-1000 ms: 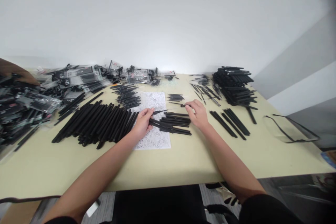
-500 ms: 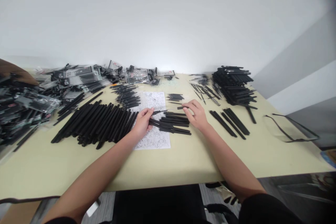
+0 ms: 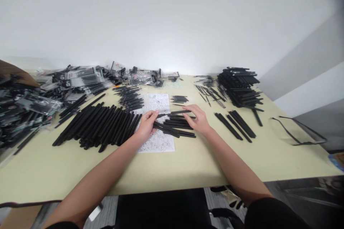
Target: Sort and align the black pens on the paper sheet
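My left hand (image 3: 147, 124) is closed round several black pen-like sticks (image 3: 168, 128) that poke out to its right. Between its thumb and finger it pinches a slim black pen-like piece (image 3: 161, 115) with a thin end pointing right. My right hand (image 3: 197, 118) pinches a slim black tube (image 3: 180, 112), lined up with that thin end; whether the two touch is too small to tell. Below the tube lie several loose black sticks (image 3: 178, 121), partly on a scribbled white sheet (image 3: 157, 145).
A wide row of black sticks (image 3: 94, 125) lies left, with thin black pieces (image 3: 130, 98) behind. Plastic packets (image 3: 80, 75) heap up at back left. At right are a stack of black sticks (image 3: 238, 86), separate sticks (image 3: 242, 123) and eyeglasses (image 3: 298, 143).
My right hand has shifted slightly left, and more of the black tube shows between its fingers. The thin shiny length between the two pieces is now mostly covered. My left hand has hardly moved.
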A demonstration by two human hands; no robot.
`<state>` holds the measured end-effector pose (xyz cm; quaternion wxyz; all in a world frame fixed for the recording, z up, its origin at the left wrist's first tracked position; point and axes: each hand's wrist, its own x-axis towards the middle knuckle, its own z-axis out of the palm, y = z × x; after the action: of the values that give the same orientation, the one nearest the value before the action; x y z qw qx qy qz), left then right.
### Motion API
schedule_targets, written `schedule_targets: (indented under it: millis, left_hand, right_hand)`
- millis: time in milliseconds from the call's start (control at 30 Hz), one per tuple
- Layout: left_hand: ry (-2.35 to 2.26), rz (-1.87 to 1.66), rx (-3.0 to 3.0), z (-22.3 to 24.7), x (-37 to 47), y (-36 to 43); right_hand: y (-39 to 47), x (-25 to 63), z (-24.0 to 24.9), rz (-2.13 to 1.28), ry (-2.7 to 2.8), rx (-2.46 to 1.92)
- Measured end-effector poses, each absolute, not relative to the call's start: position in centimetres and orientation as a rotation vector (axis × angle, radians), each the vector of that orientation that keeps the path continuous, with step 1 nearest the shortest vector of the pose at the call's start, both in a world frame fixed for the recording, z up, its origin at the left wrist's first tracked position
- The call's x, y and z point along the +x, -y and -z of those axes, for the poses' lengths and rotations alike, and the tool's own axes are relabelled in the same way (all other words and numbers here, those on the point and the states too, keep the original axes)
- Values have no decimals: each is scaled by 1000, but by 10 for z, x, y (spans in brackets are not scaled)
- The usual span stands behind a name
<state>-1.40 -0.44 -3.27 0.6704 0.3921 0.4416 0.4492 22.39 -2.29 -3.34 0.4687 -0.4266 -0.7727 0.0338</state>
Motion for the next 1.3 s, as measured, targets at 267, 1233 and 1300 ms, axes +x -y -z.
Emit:
schedule_targets:
  millis: [267, 1233, 1300]
  left_hand:
    - [-1026, -996, 944, 33, -14, 6]
    - [-1026, -968, 961, 33, -12, 7]
    - [-1020, -982, 944, 33, -13, 6]
  right_hand:
    - [24, 215, 33, -136, 1840, -1020]
    - [27, 210, 36, -552, 1741, -1144]
    - [28, 210, 35, -566, 1747, -1128]
